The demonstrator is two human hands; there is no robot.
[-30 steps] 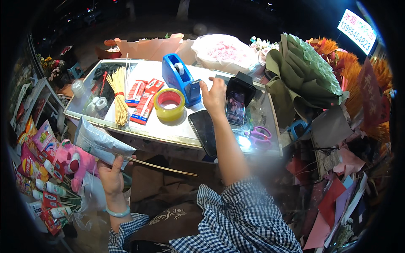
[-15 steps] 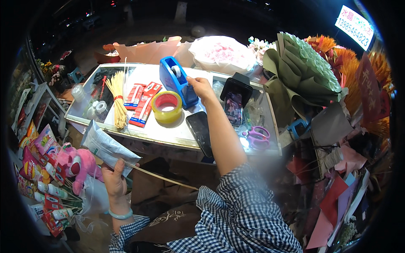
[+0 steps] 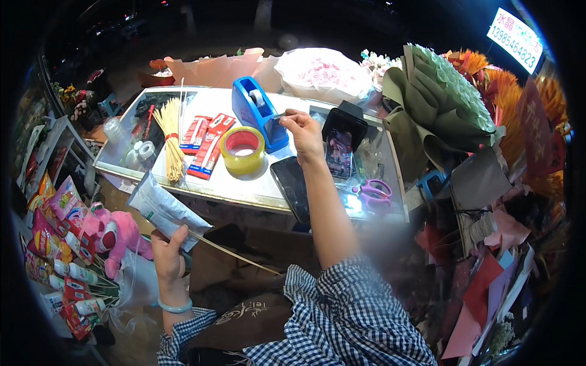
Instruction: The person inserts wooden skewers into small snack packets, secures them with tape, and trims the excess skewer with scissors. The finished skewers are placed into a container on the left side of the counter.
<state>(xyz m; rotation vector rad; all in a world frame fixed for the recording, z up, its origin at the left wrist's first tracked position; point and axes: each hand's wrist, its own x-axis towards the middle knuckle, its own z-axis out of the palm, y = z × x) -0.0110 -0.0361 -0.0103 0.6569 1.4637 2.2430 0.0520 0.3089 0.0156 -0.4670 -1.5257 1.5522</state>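
My left hand (image 3: 169,259) is closed round the lower end of a silver-white snack packet (image 3: 165,202) and a thin wooden stick (image 3: 235,252). The stick slants from the packet toward my checked sleeve. Over the table, my right hand (image 3: 303,134) is pinched on a short, shiny strip of clear tape (image 3: 278,116) beside the blue tape dispenser (image 3: 256,114). A small roll sits in the dispenser. Left of it lies a wide yellow tape roll (image 3: 243,163) with a red core. Below my right wrist is a dark phone (image 3: 289,186).
On the white table (image 3: 268,198) lie a bundle of sticks (image 3: 170,137), red packets (image 3: 210,143) and purple scissors (image 3: 374,194). A second phone (image 3: 339,149) stands right of my wrist. Bouquets line the back, including a green-wrapped one (image 3: 421,110). A pink plush toy (image 3: 116,238) and snacks are at left.
My right hand has moved slightly right, away from the tape dispenser, with a strip of tape now showing at its fingertips. The packet in my left hand has shifted slightly right.
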